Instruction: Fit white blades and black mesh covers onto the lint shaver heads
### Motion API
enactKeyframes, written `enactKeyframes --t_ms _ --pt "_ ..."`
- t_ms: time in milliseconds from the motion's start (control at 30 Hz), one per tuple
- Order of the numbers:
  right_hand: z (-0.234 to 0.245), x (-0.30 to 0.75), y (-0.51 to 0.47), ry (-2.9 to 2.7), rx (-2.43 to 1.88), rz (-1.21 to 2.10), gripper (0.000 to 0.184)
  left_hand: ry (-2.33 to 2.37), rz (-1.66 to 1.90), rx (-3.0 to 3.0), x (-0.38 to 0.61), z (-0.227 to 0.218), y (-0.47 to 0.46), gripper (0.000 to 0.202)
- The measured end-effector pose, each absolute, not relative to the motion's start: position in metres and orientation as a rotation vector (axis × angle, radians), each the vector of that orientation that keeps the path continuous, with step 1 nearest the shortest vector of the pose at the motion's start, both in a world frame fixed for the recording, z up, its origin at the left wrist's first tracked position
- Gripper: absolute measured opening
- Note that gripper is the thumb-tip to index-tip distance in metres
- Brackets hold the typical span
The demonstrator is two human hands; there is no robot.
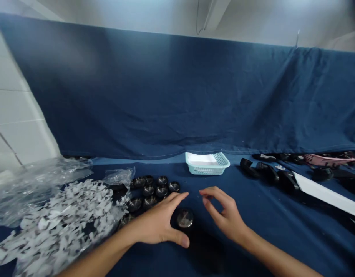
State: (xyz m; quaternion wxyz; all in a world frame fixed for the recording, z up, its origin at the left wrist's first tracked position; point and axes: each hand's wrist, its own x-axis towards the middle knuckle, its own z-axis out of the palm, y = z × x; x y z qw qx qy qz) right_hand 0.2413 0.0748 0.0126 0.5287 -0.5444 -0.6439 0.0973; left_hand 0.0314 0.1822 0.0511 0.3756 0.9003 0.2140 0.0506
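My left hand [158,223] is open, thumb and fingers spread around the left side of a round, shiny black cap-like piece [185,218] that lies on the blue cloth [252,223]. To the right of that piece is my right hand [223,209], raised a little, its thumb and fingertips drawn together in a pinch. Whatever may be between those fingertips is too small to make out. Several similar black round pieces [161,191] sit in a group beyond and left of my left hand.
A heap of small whitish pieces [70,211] lies at left with clear plastic bags [45,184]. A light-blue basket [208,169] stands by the blue curtain [166,96]. Black curved parts [269,172], a long white strip [327,194] and a pink basket [327,160] are at right.
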Motion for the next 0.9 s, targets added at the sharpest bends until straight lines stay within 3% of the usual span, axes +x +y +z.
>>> enactKeyframes --t_ms 100,267,433,633,767,900 --pt "0.047 0.226 0.069 -1.802 -1.370 0.199 0.025 0.605 0.391 2.139 0.023 0.018 0.168 0.114" --pt "0.064 0.205 0.085 -2.223 -1.544 0.156 0.035 0.440 0.584 1.852 0.031 -0.020 0.158 0.100" --pt "0.071 0.199 0.099 -2.348 -1.486 0.236 0.019 0.473 0.605 1.642 0.034 -0.029 0.167 0.113" --pt "0.087 0.208 0.093 -2.385 -1.395 0.483 0.030 0.344 0.519 1.401 0.022 -0.024 0.167 0.091" --pt "0.071 0.212 0.077 -2.088 -1.391 0.712 0.044 0.383 0.468 1.200 0.018 -0.018 0.160 0.075" --pt "0.057 0.209 0.062 -1.930 -1.315 0.752 0.043 0.480 0.363 1.043 0.020 -0.015 0.151 0.062"
